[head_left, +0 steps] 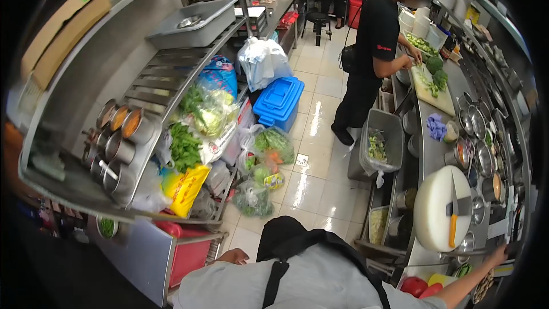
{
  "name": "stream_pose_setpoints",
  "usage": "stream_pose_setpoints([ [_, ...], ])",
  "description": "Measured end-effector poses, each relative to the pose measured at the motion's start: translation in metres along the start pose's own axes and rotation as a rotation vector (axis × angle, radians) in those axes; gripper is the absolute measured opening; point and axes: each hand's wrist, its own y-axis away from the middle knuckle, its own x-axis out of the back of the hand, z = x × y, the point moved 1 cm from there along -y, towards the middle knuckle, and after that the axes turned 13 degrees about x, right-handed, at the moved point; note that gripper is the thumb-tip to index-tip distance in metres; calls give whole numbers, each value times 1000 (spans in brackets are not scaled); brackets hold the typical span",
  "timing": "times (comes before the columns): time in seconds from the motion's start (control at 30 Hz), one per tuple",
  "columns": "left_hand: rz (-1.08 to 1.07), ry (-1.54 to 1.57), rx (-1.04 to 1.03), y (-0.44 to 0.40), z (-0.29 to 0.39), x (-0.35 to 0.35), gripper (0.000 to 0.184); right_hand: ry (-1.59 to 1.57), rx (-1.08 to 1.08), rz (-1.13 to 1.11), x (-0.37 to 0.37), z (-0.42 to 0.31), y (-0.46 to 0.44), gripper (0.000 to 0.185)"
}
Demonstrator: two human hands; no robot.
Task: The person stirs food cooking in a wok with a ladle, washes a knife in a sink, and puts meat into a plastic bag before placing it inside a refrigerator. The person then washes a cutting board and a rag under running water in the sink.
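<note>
At the bottom, my left hand (233, 256) is low beside my grey shirt, its fingers loosely apart and nothing visible in them. A red crate (189, 260) stands to its left. My right arm stretches to the far right, where my right hand (499, 255) is at the counter's metal edge, beside small containers; its fingers are too small and blurred to make out. Nearby, a knife with an orange handle (453, 230) lies on a round white cutting board (433, 209). Red lids or bowls (413, 286) are below the board.
A co-worker in black (366, 51) cuts greens on a board (443, 100) at the right counter. A grey bin (382, 137) stands behind. Bagged vegetables (254, 197), a blue tub (279, 100) and a metal rack (166, 74) line the left. Another person stands far back.
</note>
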Motion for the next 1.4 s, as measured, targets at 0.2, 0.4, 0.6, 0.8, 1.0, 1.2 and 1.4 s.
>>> stream_pose_setpoints([
  [0.2,339,223,-394,24,277,215,29,254,-52,275,16,-64,60,53],
  [0.4,877,672,-927,12,568,460,20,946,850,115,-74,-271,212,41],
  [0.6,656,1047,-716,-28,741,638,30,250,707,-969,-289,-427,420,37],
  [0.8,1110,1015,-373,-74,778,719,44,-15,-28,-1742,-346,-438,573,35],
  [1.0,1043,817,-181,-58,789,745,45,204,507,-2001,-323,-438,551,28],
  [1.2,1329,750,-357,-49,752,711,38,350,-155,-1623,-321,-402,535,22],
  [1.4,1271,678,-570,29,709,643,42,171,-182,-1695,-345,-412,572,20],
])
